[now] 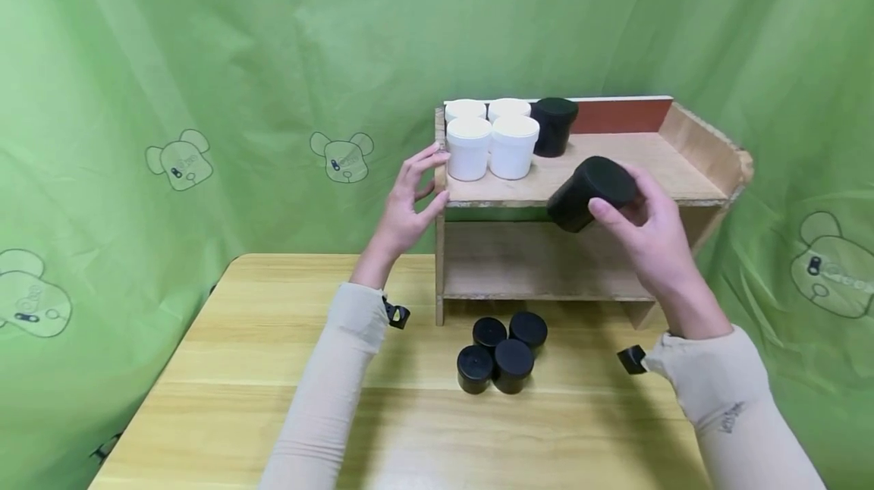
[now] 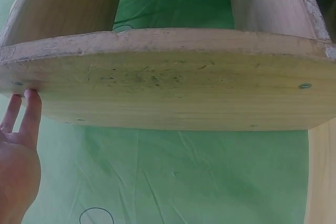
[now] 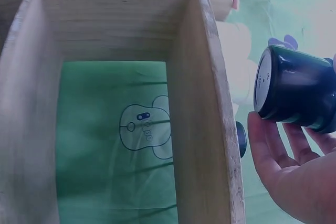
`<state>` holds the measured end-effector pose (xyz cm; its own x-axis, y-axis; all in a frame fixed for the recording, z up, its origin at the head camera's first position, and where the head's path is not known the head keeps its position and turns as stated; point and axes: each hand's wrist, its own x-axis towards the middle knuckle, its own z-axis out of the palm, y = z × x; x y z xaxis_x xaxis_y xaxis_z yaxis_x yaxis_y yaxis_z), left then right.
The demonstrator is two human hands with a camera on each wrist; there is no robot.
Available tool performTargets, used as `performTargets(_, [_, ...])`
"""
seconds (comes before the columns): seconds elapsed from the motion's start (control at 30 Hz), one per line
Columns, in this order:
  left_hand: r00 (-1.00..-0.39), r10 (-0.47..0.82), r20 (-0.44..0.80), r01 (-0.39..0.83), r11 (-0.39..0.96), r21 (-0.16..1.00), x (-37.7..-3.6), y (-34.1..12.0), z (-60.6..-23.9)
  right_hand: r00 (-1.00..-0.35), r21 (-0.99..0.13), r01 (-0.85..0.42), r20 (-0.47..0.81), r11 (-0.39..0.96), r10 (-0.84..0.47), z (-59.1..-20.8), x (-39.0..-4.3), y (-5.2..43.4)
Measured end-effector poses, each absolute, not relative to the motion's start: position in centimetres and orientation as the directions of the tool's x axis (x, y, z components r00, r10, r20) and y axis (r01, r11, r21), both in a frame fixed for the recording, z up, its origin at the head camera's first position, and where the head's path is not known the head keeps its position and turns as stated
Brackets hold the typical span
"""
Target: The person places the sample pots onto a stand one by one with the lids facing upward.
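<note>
My right hand grips a black lidded jar, tilted, in front of the upper shelf of a wooden rack. In the right wrist view the jar's round base faces the rack, with my fingers underneath. My left hand touches the rack's left side panel with extended fingertips and holds nothing. Several white jars stand in two rows at the upper shelf's left end. Beside the back row stands another black jar.
Several black jars stand grouped on the wooden table before the rack. The rack has a lower shelf, a raised right side panel and a red back strip. A green curtain hangs behind.
</note>
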<state>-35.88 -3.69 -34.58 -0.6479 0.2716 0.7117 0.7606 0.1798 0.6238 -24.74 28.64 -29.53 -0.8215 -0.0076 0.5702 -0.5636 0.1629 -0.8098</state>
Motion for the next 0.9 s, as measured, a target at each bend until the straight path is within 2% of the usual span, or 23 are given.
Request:
performTargets(0.27, [-0.643, 0.272, 0.716, 0.765, 0.186, 0.616, -35.8, -3.7, -34.6, -0.846, -0.848, -0.530, 0.530, 0.016, 0.061, -27.4, -27.1, 27.9])
performTargets(0.63, [-0.650, 0.264, 0.712, 0.759, 0.190, 0.622, -35.9, -3.8, -34.8, -0.841, -0.845, -0.491, 0.523, 0.210, 0.136, -26.0, -30.6, 27.7])
performTargets(0.9, [-0.628, 0.265, 0.732, 0.777, 0.171, 0.606, -36.2, -3.6, -34.8, -0.865, -0.840, -0.401, 0.478, 0.365, 0.149, -25.9, -32.5, 27.8])
